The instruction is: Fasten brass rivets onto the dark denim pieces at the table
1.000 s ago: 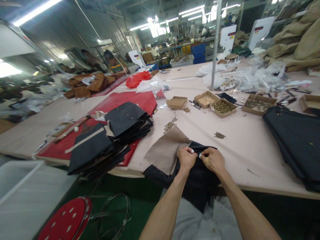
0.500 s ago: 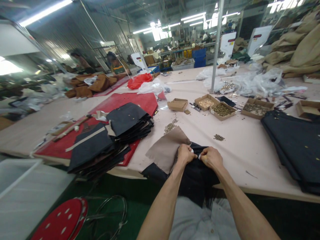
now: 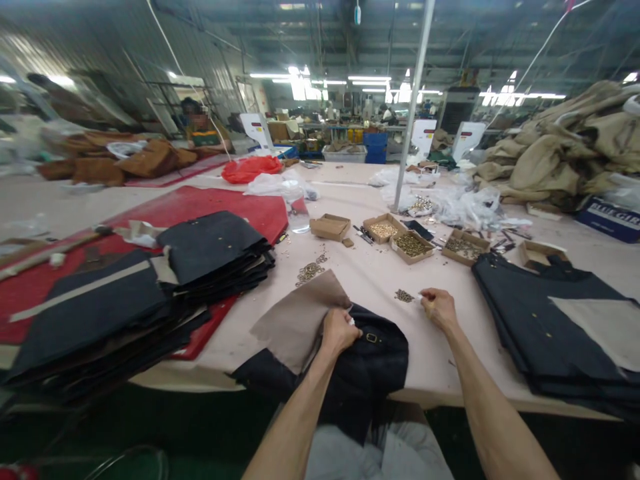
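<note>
My left hand (image 3: 341,331) is closed, pinching a piece of black fabric (image 3: 385,363) at the table's front edge. A brass-coloured buckle (image 3: 371,338) sits on that fabric just right of the fingers. A brown-grey panel (image 3: 305,317) lies folded up along the fabric's left side. Out to the right, my right hand (image 3: 439,309) hovers over the tabletop with fingers pinched together, beside a small pile of metal fittings (image 3: 403,295). Whatever its fingertips hold is too small to make out. White coverings show on fingertips of both hands.
Stacked black panels (image 3: 215,243) lie on a red board (image 3: 185,203) at left. More black pieces (image 3: 520,300) lie at right. Cardboard boxes of small hardware (image 3: 411,247) stand behind, near a metal pole (image 3: 413,107). Loose rings (image 3: 310,272) lie mid-table. A person sits far left.
My right hand has left the fabric and moved right to the small pile of fittings. The buckle on the fabric now shows. My view has turned right.
</note>
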Available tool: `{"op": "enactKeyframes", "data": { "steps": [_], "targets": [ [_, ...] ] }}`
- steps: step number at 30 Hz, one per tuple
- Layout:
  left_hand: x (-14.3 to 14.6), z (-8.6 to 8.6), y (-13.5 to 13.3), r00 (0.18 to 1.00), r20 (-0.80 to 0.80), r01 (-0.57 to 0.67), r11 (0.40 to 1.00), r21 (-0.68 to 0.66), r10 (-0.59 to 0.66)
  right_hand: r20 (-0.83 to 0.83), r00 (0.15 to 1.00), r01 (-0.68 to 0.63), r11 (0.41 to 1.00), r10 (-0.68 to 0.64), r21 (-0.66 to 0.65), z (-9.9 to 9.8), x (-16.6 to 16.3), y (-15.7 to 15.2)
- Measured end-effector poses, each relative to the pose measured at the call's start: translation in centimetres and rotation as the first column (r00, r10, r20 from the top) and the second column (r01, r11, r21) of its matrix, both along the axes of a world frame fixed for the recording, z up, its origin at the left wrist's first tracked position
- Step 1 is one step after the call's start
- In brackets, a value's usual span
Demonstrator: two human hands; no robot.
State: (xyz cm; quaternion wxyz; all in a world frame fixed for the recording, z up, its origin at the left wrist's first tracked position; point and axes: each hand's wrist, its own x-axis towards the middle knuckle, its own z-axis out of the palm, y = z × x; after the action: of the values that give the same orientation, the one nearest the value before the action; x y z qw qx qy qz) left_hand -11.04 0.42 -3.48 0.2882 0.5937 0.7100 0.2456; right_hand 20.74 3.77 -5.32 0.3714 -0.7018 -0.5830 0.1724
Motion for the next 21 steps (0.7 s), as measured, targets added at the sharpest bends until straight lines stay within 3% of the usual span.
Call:
{"op": "enactKeyframes", "data": {
  "steps": [6, 15, 21],
  "targets": [
    [-0.3, -0.5, -0.1, 0.999, 0.051, -0.011, 1.0, 0.01, 0.01, 0.305, 0.924, -0.167, 0.963, 0.228, -0.213, -0.2, -0.1, 3.1],
    [0.1, -0.5, -0.9, 0.997, 0.075, -0.02, 0.997, -0.079, 0.026, 0.356, 0.835, -0.271, 0.877, 0.419, -0.396, 0.3, 0.6, 3.7],
    [0.2, -0.1, -1.4, 0.999, 0.049, 0.0, 0.996, -0.093, 0.005, 0.413, 0.814, -0.244, 0.886, 0.408, -0.394, 0.5, 0.0, 2.4]
  ]
}}
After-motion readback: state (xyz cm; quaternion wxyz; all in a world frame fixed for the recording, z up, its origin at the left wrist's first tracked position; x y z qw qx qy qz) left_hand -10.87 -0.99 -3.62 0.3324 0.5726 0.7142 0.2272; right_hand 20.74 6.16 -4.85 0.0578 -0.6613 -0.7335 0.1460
